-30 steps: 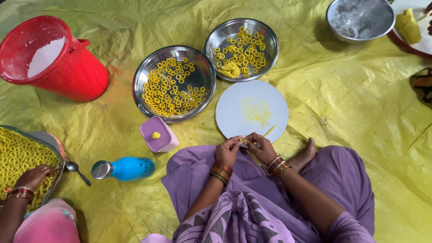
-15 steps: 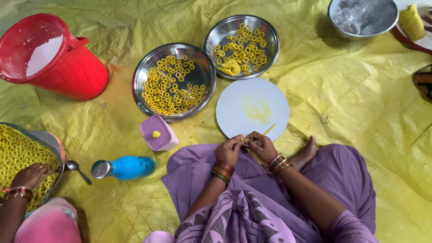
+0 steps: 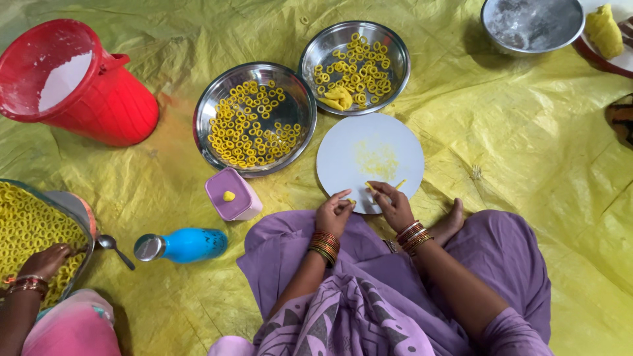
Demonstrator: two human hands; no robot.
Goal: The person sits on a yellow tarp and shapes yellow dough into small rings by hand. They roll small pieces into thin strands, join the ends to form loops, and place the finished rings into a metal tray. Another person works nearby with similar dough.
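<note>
Sitting cross-legged on a yellow sheet (image 3: 527,145) spread over the floor, the person in purple works at the near edge of a round white board (image 3: 369,161), and both hands meet there. The left hand (image 3: 334,212) is curled, its fingertips pinching a small bit of yellow dough right at the board's rim; the right hand (image 3: 391,204) is also curled, its fingers closed on the near end of a thin dough strip (image 3: 397,186). That strip is the thing that matters: it lies on the board just ahead of the right hand, its long axis slanting up and to the right, away from the person, with the far end free on the white surface. The right hand is plainly the nearer of the two; the left sits just beside it, to the strip's left, the two sets of fingertips close but, as far as can be told, not touching. Beyond the board, further from the person, stand two steel plates: the left plate (image 3: 254,118) spread with many small yellow rings, the right plate (image 3: 354,66) with fewer rings and a lump of dough. A small pink box (image 3: 233,194) with a dab of dough on it sits to the left of the left hand, a blue bottle (image 3: 182,244) lies on its side nearer still, and a red bucket (image 3: 79,82) stands well apart at the far left. Another person's hand (image 3: 45,261) rests on a tray of rings (image 3: 26,227) at the left edge.
</note>
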